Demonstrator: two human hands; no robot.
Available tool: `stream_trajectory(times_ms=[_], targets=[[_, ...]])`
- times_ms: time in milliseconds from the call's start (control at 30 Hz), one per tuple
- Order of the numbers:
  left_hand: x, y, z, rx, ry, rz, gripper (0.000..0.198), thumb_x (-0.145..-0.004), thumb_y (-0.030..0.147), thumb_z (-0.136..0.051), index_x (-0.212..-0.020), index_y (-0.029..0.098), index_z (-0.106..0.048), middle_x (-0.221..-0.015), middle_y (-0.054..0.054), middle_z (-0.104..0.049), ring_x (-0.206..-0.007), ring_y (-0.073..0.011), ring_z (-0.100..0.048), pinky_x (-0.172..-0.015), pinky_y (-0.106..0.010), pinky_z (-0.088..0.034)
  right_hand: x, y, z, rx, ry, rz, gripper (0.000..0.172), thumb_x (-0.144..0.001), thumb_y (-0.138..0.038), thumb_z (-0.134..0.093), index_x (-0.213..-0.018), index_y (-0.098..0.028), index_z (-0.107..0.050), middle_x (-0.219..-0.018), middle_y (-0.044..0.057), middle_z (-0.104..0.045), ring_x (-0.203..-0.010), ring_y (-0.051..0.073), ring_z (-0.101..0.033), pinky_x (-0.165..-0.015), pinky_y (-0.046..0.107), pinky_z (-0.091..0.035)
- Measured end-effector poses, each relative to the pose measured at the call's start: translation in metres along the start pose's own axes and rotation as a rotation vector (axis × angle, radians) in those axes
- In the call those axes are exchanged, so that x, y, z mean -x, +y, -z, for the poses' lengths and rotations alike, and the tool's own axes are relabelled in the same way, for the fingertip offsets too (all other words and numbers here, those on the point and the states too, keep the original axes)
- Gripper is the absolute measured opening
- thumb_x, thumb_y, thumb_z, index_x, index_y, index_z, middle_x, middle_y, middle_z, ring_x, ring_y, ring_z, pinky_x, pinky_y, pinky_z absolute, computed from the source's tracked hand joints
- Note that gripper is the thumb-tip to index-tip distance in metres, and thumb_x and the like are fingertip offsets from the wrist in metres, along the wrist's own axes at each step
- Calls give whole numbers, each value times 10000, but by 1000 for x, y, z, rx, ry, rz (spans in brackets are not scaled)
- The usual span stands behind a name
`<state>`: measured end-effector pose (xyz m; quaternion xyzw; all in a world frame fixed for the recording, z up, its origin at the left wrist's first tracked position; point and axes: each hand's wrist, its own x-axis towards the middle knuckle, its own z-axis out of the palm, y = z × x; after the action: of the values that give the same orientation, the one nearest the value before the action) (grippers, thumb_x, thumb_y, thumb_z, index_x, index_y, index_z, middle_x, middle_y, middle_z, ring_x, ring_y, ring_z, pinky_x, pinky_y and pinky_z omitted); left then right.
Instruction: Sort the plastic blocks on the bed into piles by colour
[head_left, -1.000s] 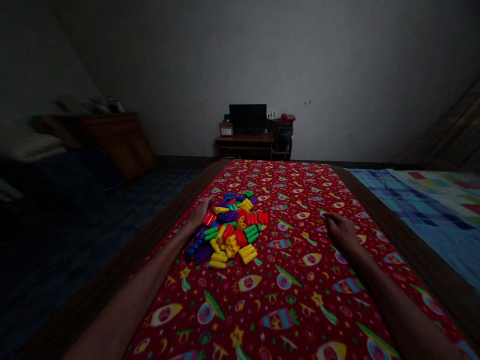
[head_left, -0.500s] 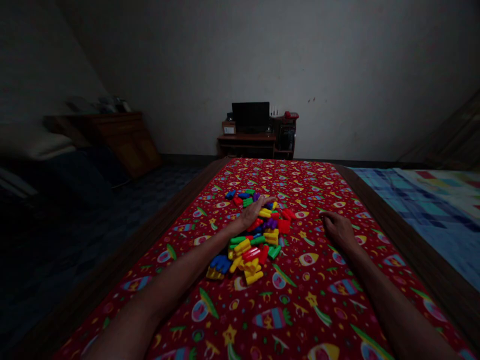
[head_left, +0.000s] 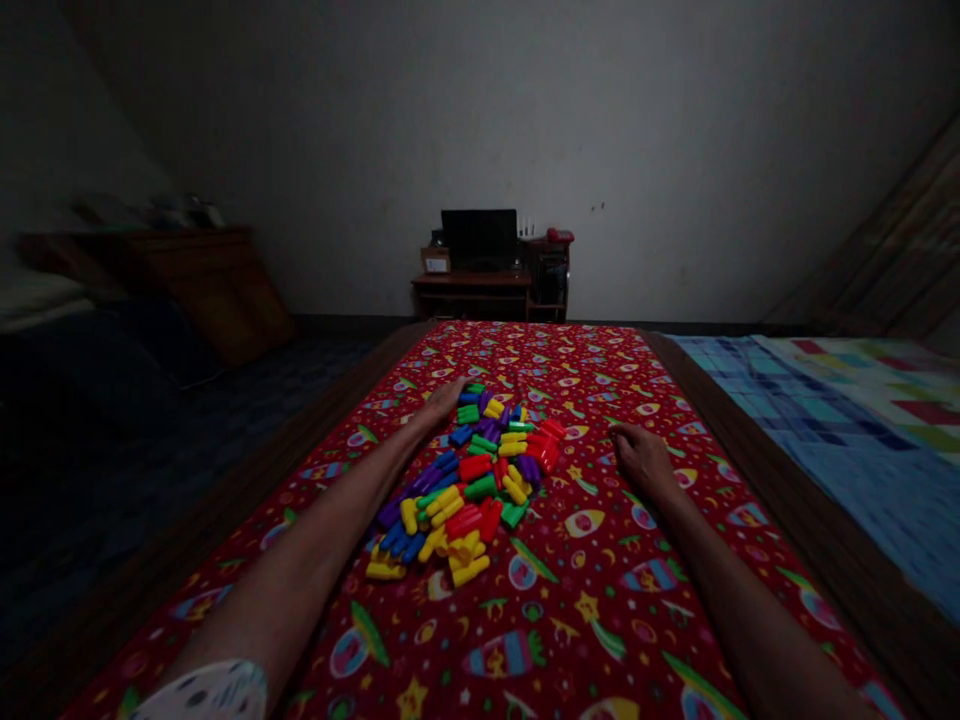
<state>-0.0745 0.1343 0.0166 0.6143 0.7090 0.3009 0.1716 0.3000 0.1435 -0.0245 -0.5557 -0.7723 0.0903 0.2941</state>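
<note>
A loose heap of plastic toy building pieces [head_left: 475, 467] in red, yellow, green, blue and purple lies on the red patterned cloth [head_left: 540, 610]. My left hand [head_left: 448, 402] is at the far left edge of the heap, stretched forward. Its fingertips are against the green and blue pieces there, and it appears open, though the fingers are partly hidden. To the right of the heap, my right hand [head_left: 645, 462] rests on the cloth, apart from the pieces. Its fingers are loosely curled, with nothing visible in them.
The cloth covers a long surface with brown edges [head_left: 720, 420]. Against the back wall stands a desk [head_left: 472, 283] with a black monitor [head_left: 480, 238]. On the right is a blue checked bedspread [head_left: 810, 430]. A wooden cabinet [head_left: 225, 300] is at the left.
My left hand has moved from over the middle of the heap to its far left edge, uncovering more pieces. The right hand stays resting on the cloth. The view has shifted slightly.
</note>
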Motion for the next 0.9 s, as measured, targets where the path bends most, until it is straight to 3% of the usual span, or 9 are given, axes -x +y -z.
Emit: stream_trajectory(times_ms=[133, 300, 400, 500, 600, 700, 800, 900], targets=[[-9, 40, -37, 70, -191, -105, 522, -933, 405, -259, -1204, 197, -653, -1178, -39, -698, -1116, -235, -615, -1004, -353, -445, 0, -1, 1, -21, 9, 5, 336, -862, -239, -429, -985, -200, -739, -962, 81, -750, -878, 224, -691, -774, 299, -485], [7, 89, -61, 133, -510, -419, 545, -955, 401, -219, -1332, 189, -550, -1391, -16, -554, -1257, -213, -508, -1096, -316, -333, -2, -2, 0, -27, -7, -13, 327, -867, -243, -437, -981, -201, -741, -980, 78, -749, -910, 227, -688, -801, 303, -485], [25, 111, -57, 99, -672, -540, 558, -950, 477, -255, -1366, 209, -512, -1431, -2, -511, -1303, -220, -458, -1121, -316, -294, -3, -1, 0, -38, -13, -21, 323, -864, -247, -442, -976, -211, -743, -978, 69, -751, -915, 226, -687, -804, 304, -487], [46, 119, -32, 71, -648, -617, 611, -945, 555, -222, -1409, 233, -457, -1444, 9, -497, -1355, -201, -396, -1139, -306, -269, -3, 0, 0, -61, -18, -7, 332, -856, -232, -434, -966, -216, -746, -969, 62, -753, -903, 219, -689, -798, 299, -492], [79, 94, 8, -10, -342, -524, 667, -942, 586, -150, -1410, 223, -457, -1413, -29, -531, -1361, -218, -395, -1141, -344, -291, -2, 0, 1, -72, -15, 2, 338, -852, -235, -432, -968, -211, -749, -969, 65, -754, -900, 218, -692, -794, 297, -494], [133, 33, 39, -172, -51, -364, 662, -949, 557, -125, -1437, 214, -414, -1467, -53, -466, -1375, -242, -379, -1161, -426, -263, -2, -1, 1, -67, 0, 1, 335, -854, -242, -435, -969, -223, -748, -968, 52, -756, -888, 208, -693, -787, 288, -494], [194, -36, 43, -338, 65, -234, 689, -909, 627, -236, -1462, 237, -367, -1495, -92, -423, -1370, -299, -386, -1117, -499, -326, -2, -2, 0, -36, 8, -3, 338, -853, -237, -431, -970, -232, -748, -962, 46, -757, -871, 200, -691, -771, 280, -492], [235, -70, 27, -365, 67, -228, 962, -722, 777, -480, -1501, 252, -270, -1500, -133, -402, -1353, -376, -387, -1069, -542, -378, -2, -5, 1, -4, 1, -7, 341, -855, -230, -428, -964, -228, -750, -964, 54, -755, -870, 200, -688, -765, 275, -486]])
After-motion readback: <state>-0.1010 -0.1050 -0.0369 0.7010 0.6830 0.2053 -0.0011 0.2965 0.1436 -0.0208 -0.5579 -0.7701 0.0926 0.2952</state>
